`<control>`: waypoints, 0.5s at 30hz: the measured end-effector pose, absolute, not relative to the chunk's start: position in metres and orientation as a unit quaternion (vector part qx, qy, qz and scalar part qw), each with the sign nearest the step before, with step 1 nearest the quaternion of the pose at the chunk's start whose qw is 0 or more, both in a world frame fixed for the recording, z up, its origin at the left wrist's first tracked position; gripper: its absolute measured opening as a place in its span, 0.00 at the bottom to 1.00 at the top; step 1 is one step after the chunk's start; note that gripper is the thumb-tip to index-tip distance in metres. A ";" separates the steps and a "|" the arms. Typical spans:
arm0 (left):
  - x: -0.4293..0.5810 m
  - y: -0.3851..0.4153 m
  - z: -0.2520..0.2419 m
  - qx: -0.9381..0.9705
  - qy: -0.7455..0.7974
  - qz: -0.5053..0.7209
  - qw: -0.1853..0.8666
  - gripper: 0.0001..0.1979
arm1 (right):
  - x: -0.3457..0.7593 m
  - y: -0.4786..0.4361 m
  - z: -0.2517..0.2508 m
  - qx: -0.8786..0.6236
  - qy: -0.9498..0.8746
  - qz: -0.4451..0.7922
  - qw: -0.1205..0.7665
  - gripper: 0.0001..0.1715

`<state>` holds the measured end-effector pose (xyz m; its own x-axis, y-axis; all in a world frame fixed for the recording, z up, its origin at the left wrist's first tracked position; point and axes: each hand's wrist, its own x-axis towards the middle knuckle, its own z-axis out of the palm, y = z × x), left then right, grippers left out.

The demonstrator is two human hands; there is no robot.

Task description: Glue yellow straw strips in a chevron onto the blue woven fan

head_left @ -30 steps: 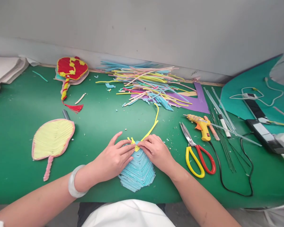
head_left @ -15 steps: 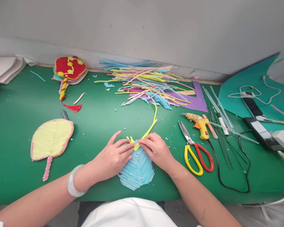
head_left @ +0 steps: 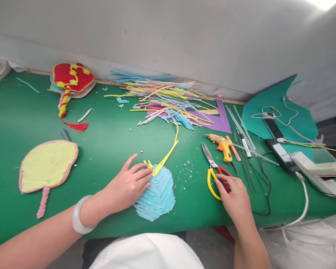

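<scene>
My left hand (head_left: 127, 185) lies flat with fingers spread on the top left of a light blue leaf-shaped strip piece (head_left: 158, 196) near the table's front edge, fingertips pressing a yellow strip (head_left: 168, 151) that curves up and away from the piece's tip. My right hand (head_left: 235, 198) is off to the right, fingers curling over the handles of the yellow and red scissors (head_left: 214, 170), which lie on the green table (head_left: 106, 142). Whether the fingers have closed around the handles is unclear.
A pile of coloured strips (head_left: 162, 99) lies at the back on purple paper (head_left: 222, 121). A yellow glue gun (head_left: 222, 145), glue sticks and cables sit right of the scissors. A yellow leaf fan (head_left: 46, 164) and a red fan (head_left: 71, 78) lie at left. A power strip (head_left: 313, 168) is far right.
My right hand left the yellow strip at the blue piece's tip and moved right onto the scissors' handles. My left hand stayed pressing the piece. The view shifted right.
</scene>
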<state>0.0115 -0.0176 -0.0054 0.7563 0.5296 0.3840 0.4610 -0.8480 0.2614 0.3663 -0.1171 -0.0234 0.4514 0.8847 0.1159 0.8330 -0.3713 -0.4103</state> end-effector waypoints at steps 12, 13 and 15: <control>0.011 -0.018 -0.008 0.938 0.264 0.217 0.066 0.14 | 0.390 -0.112 -0.027 -0.834 -0.473 0.186 0.215 0.34; 0.011 -0.018 -0.008 0.938 0.264 0.215 0.066 0.14 | 0.393 -0.110 -0.027 -0.832 -0.468 0.200 0.221 0.34; 0.010 -0.019 -0.010 0.938 0.264 0.213 0.067 0.14 | 0.396 -0.109 -0.026 -0.830 -0.463 0.215 0.224 0.32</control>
<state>0.0103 -0.0187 -0.0095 0.7695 0.5249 0.3638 0.4676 -0.8510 0.2390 0.3960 -0.1090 -0.0257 0.4789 0.8650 -0.1498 0.6722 -0.4710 -0.5712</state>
